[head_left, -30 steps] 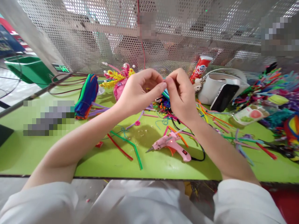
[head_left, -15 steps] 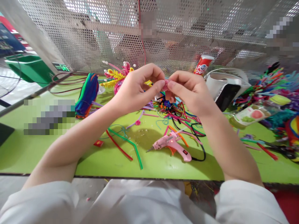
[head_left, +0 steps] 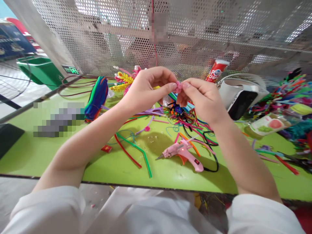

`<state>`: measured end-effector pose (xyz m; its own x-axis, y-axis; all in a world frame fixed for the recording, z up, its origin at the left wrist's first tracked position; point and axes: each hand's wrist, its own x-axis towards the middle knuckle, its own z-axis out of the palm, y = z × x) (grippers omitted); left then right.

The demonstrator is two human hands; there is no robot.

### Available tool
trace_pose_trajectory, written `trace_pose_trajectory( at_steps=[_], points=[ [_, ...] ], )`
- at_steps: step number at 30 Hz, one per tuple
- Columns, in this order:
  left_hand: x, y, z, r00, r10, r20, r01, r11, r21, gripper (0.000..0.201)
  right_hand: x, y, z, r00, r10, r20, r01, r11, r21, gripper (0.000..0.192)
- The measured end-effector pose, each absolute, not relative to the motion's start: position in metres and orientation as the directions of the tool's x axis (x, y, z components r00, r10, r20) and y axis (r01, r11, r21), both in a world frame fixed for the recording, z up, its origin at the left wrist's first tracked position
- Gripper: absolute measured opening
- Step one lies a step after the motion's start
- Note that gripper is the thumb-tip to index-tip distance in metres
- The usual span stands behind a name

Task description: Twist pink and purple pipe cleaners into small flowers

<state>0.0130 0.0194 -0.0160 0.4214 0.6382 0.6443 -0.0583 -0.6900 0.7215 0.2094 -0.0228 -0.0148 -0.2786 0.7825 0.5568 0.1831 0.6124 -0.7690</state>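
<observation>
Between the fingertips of both hands is a small pink pipe-cleaner piece point(head_left: 178, 86), curled up and raised above the table. My left hand point(head_left: 152, 86) pinches it from the left with thumb and fingers. From the other side my right hand point(head_left: 201, 97) pinches it too, its lower fingers curled beneath. Below them a pink glue gun point(head_left: 182, 151) lies on its side, nozzle to the left and a small light lit. A purple stem with a pink curl point(head_left: 147, 128) rests near it, beside a green pipe cleaner point(head_left: 146, 159) and a red pipe cleaner point(head_left: 129, 153).
Bundled blue pipe cleaners point(head_left: 97, 97) and a yellow-pink flower piece point(head_left: 124, 81) stand behind my left arm. To the right are a red chips can point(head_left: 216, 70), a white bag point(head_left: 230, 87), a phone point(head_left: 242, 104), a bottle point(head_left: 268, 124) and scissors point(head_left: 294, 159). A perforated metal panel point(head_left: 117, 39) closes the back.
The view has shifted a little, so most things sit further right. Both hands still hold the pink piece, which shows slightly more between the fingertips.
</observation>
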Motion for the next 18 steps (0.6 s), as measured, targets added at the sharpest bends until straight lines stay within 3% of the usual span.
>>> trace_pose_trajectory(
  at_steps=[5, 13, 18],
  points=[
    [0.013, 0.02, -0.017, 0.425, 0.614, 0.665, -0.05, -0.718, 0.694, 0.016, 0.216, -0.024, -0.01, -0.239, 0.755, 0.611, 0.194, 0.654, -0.731, 0.019],
    [0.012, 0.024, -0.015, 0.441, 0.679, 0.587, -0.108, -0.609, 0.786, 0.018, 0.208, -0.019, -0.015, -0.181, 0.799, 0.574, 0.139, 0.599, -0.789, 0.033],
    [0.014, 0.021, -0.015, 0.425, 0.671, 0.607, -0.069, -0.645, 0.761, 0.012, 0.204, -0.018, -0.016, -0.187, 0.819, 0.542, 0.095, 0.564, -0.82, 0.031]
  ],
)
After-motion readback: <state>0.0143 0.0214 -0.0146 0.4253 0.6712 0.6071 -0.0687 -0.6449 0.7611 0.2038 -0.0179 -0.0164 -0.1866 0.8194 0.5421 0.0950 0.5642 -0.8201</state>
